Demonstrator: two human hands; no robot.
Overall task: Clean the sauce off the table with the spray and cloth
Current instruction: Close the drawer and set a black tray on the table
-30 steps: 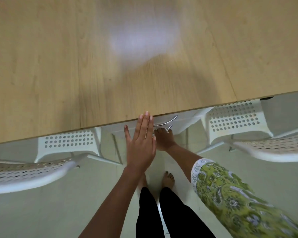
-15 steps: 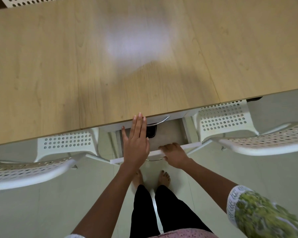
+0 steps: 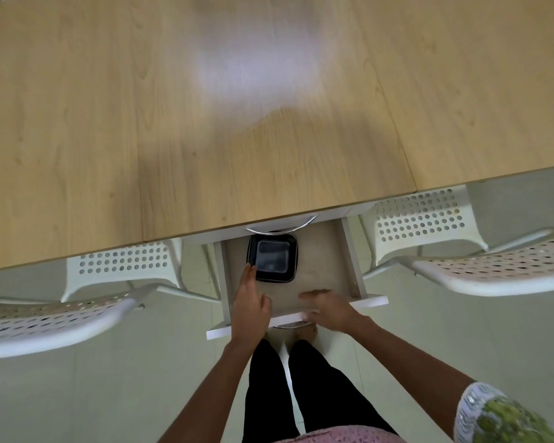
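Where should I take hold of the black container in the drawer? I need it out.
Grip the black container by its near rim, reaching in from above. It lies flat in the open drawer, its far edge tucked under the table, so only the near side is free.

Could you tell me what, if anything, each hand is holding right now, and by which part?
The right hand grips the open drawer by its front edge. The left hand holds nothing; its fingertips touch the left rim of the black container.
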